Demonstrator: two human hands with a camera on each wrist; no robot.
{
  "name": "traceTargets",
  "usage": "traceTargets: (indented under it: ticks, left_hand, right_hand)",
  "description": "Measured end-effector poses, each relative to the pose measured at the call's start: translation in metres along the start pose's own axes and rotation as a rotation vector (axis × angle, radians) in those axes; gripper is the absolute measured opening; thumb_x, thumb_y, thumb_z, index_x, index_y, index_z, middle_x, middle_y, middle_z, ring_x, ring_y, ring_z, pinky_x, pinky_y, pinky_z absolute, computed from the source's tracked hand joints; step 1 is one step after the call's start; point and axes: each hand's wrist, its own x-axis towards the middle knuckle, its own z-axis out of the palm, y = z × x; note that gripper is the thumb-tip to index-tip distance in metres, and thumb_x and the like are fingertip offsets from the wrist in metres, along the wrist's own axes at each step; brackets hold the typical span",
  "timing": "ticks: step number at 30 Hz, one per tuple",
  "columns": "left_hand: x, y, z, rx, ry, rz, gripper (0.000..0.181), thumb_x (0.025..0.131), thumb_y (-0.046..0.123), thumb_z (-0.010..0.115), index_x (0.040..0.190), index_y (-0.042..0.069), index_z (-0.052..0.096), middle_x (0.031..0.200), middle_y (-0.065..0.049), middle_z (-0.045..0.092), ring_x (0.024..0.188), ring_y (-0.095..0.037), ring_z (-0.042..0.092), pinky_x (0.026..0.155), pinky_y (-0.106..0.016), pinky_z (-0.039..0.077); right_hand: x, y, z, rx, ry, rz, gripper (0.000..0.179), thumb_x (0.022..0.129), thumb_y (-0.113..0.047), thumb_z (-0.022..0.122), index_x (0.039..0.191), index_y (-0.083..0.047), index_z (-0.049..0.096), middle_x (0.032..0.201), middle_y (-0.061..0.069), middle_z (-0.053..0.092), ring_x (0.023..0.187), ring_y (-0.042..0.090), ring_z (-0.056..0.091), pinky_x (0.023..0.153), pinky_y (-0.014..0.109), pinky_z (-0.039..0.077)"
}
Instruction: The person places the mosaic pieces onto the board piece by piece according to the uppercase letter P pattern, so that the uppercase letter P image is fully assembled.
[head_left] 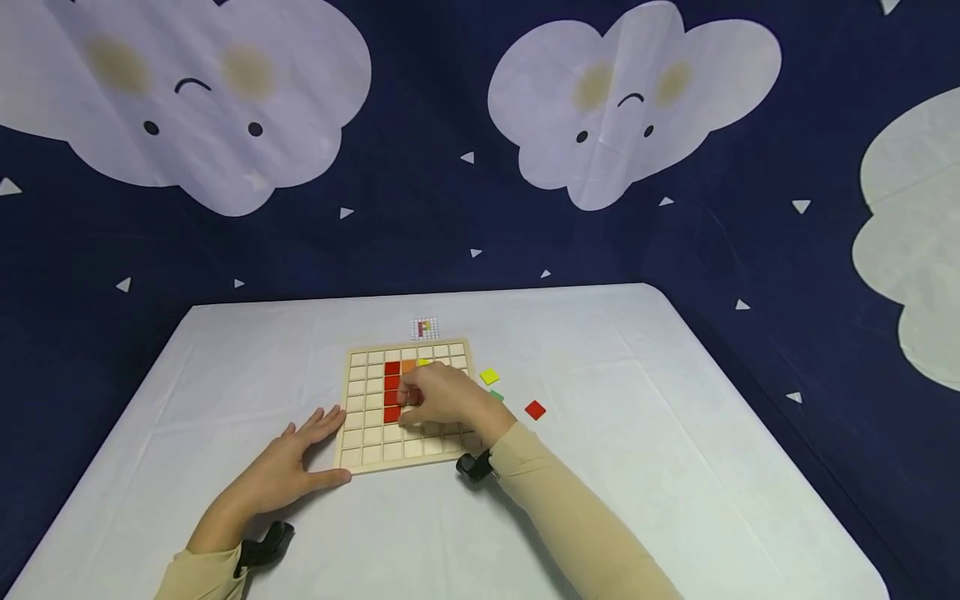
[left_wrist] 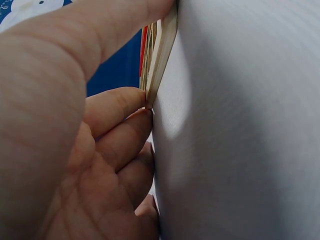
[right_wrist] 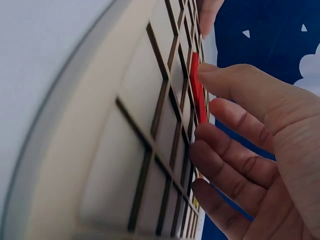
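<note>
Red tiles (head_left: 392, 382) are set in one column on the wooden board (head_left: 413, 447), its long axis running near to far. They lie leftward, at the fingertips of the right hand (head_left: 442, 396), the nearer one; its grip is narrow (whether a tile is pinched cannot be told). Board's left edge is touched by the left hand (head_left: 281, 471), fingers spread.

board (head_left: 372, 455): smooth wood | red tiles (head_left: 392, 382): smooth | tablecloth (head_left: 720, 500): matt cloth | backdrop (head_left: 420, 167): matt cloth
</note>
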Motion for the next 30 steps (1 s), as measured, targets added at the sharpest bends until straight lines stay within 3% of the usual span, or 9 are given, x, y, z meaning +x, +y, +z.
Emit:
traceTargets:
  ticks: [11,16,23,30]
  left_hand:
    - [-0.001,0.000,0.001,0.001,0.005,0.003,0.101,0.080,0.048,0.092,0.160,0.003,0.049,0.170,-0.021,0.041,0.160,-0.054,0.029,0.126,-0.079,0.018]
    - [0.000,0.000,0.001,0.011,0.009,-0.002,0.101,0.080,0.048,0.092,0.160,0.002,0.049,0.169,-0.021,0.041,0.159,-0.054,0.029,0.126,-0.080,0.018]
    - [-0.001,0.000,0.000,0.002,0.009,0.000,0.101,0.081,0.047,0.092,0.160,0.002,0.049,0.169,-0.023,0.041,0.159,-0.055,0.028,0.126,-0.080,0.017]
    - [0.000,0.001,0.001,0.004,0.007,0.000,0.101,0.081,0.047,0.092,0.160,0.002,0.049,0.169,-0.023,0.041,0.159,-0.055,0.028,0.126,-0.080,0.017]
  right_hand:
    - [-0.024,0.033,-0.020,0.067,0.018,0.007,0.015,0.094,-0.024,0.084,0.106,-0.018,0.077,0.087,-0.008,0.068,0.082,0.007,0.059,0.074,0.023,0.051]
    - [-0.042,0.055,-0.037,0.154,0.002,0.062,0.014,0.095,-0.020,0.082,0.106,-0.014,0.077,0.088,-0.005,0.070,0.081,0.010,0.060,0.074,0.024,0.052]
    - [-0.072,0.088,-0.059,0.209,-0.003,0.125,0.020,0.093,-0.017,0.083,0.111,-0.011,0.077,0.096,-0.002,0.075,0.090,0.012,0.066,0.084,0.029,0.058]
    - [-0.097,0.118,-0.065,0.259,-0.037,0.211,0.028,0.088,-0.013,0.087,0.114,-0.012,0.078,0.093,-0.001,0.069,0.082,0.012,0.060,0.075,0.026,0.051]
